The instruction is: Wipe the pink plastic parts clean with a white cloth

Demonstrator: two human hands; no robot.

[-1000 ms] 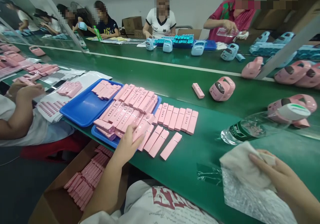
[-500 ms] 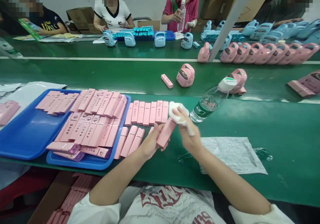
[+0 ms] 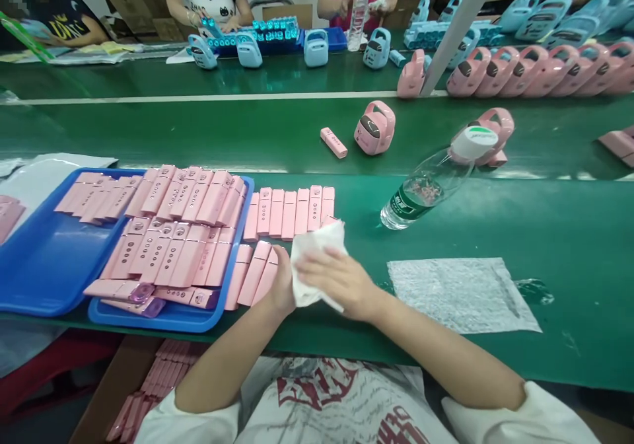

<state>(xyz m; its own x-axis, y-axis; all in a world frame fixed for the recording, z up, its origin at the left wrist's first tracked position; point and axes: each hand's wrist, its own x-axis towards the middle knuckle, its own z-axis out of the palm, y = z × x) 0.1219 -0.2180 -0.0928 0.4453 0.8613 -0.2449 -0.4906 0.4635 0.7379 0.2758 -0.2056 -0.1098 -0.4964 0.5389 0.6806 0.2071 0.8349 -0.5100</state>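
Observation:
My left hand (image 3: 280,284) grips a slim pink case (image 3: 329,220), most of which is hidden; only a bit of pink shows past the cloth. Over it lies a white cloth (image 3: 317,238), spread flat under my right hand (image 3: 343,284), whose fingers press it against the case. Just beyond my hands stands a row of similar pink cases (image 3: 290,214), and a few more (image 3: 254,275) lie left of my left hand. A blue tray (image 3: 218,317) further left holds stacked pink cases, some with round button marks.
A second blue tray (image 3: 44,279) overlaps at left. To the right are a tilted water bottle (image 3: 413,196) and a white sheet (image 3: 460,295). A pink handled unit (image 3: 375,129) and a pink stick (image 3: 333,143) lie on the green belt. Co-workers sit opposite behind blue handled units (image 3: 316,49).
The cloth has moved from the far end of the pink case down over its face, spreading out. My view has shifted slightly. A person opposite has set a bottle down.

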